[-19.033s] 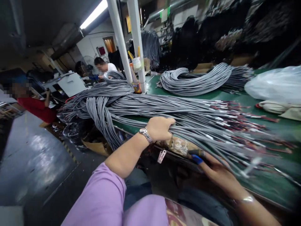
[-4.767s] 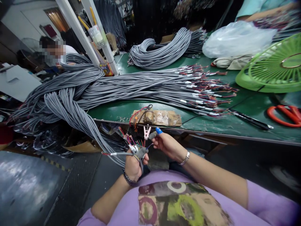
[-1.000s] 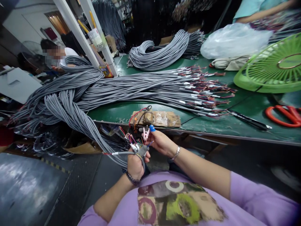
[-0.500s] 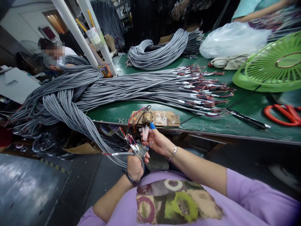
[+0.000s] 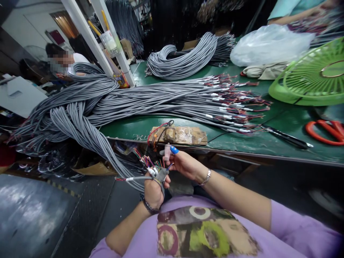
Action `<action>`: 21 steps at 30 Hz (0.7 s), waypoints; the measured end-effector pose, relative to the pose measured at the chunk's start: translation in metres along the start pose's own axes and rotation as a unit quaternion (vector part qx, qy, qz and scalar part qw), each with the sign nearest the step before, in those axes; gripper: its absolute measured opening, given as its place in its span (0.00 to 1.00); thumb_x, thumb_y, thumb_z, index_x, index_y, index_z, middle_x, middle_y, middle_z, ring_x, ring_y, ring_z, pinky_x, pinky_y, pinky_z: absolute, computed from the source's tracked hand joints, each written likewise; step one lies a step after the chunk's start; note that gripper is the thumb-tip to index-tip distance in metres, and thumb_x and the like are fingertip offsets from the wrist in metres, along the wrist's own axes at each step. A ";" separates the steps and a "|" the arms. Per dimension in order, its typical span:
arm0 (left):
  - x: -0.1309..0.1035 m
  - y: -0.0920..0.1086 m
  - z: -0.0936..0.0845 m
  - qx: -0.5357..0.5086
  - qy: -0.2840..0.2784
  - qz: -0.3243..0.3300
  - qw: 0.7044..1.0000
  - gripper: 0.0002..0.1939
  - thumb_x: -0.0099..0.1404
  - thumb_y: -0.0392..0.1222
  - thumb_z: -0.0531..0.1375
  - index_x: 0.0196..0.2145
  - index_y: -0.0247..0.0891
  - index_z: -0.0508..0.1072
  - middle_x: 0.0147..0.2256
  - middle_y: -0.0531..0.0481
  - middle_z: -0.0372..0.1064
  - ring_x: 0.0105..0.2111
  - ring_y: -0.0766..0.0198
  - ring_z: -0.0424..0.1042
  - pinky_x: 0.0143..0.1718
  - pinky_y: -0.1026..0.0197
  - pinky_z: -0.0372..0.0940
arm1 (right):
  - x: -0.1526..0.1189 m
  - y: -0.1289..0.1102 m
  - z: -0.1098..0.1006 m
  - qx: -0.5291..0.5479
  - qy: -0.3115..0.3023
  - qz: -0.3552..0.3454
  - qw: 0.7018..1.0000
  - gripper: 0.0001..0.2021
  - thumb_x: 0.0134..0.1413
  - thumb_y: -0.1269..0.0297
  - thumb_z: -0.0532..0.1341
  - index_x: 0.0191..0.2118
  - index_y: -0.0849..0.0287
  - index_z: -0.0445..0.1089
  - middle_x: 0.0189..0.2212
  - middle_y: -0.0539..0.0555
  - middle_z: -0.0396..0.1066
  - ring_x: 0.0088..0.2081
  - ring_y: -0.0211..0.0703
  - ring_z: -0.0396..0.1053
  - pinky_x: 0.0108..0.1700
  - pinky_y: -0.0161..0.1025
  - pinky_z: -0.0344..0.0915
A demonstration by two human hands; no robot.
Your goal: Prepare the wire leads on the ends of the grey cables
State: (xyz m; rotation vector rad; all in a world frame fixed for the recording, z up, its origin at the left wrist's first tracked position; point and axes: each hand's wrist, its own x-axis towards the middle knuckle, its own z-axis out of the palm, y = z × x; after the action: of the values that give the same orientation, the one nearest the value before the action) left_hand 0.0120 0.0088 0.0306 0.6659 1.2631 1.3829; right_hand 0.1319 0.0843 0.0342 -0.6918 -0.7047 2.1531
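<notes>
Head view: the left hand (image 5: 153, 190) is closed around gray cables (image 5: 114, 160), their colored wire ends (image 5: 147, 161) fanned out below the table's (image 5: 126, 129) front edge. The right hand (image 5: 186, 165) curls beside them, thumb by a pink clip (image 5: 167, 153); whether it pinches a wire is unclear.

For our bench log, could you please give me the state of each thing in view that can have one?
Left hand: closed around grey cables
Coloured wires: exposed and splayed
Right hand: beside the wires, grip unclear
Pinkish clip: blurred, open or shut unclear
Laid-out cables: stripped at the visible ends
Plastic bag: bulging, opening not visible
Green fan: running or off unclear
Scissors: lying down, open or shut unclear
</notes>
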 end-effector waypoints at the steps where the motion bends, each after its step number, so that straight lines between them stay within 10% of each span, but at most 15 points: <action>1: 0.000 0.000 0.000 -0.003 0.000 0.000 1.000 0.15 0.52 0.48 0.65 0.20 0.35 0.67 0.16 0.55 0.65 0.13 0.73 0.60 0.15 0.70 0.54 | -0.003 0.001 -0.001 -0.017 0.000 0.013 1.000 0.18 0.46 0.49 0.65 0.31 0.61 0.71 0.27 0.51 0.69 0.26 0.33 0.64 0.27 0.31 0.63; 21: -0.004 -0.003 -0.003 0.002 -0.037 0.015 0.999 0.14 0.53 0.48 0.65 0.22 0.35 0.68 0.15 0.54 0.65 0.14 0.72 0.61 0.15 0.69 0.54 | -0.014 0.015 0.002 -0.068 0.029 0.058 0.996 0.12 0.38 0.64 0.69 0.23 0.62 0.64 0.17 0.46 0.62 0.20 0.30 0.57 0.24 0.31 0.54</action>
State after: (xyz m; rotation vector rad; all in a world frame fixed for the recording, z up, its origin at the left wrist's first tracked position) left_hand 0.0111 0.0039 0.0280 0.7340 1.2009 1.3679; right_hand 0.1310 0.0648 0.0294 -0.8845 -0.8029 2.1949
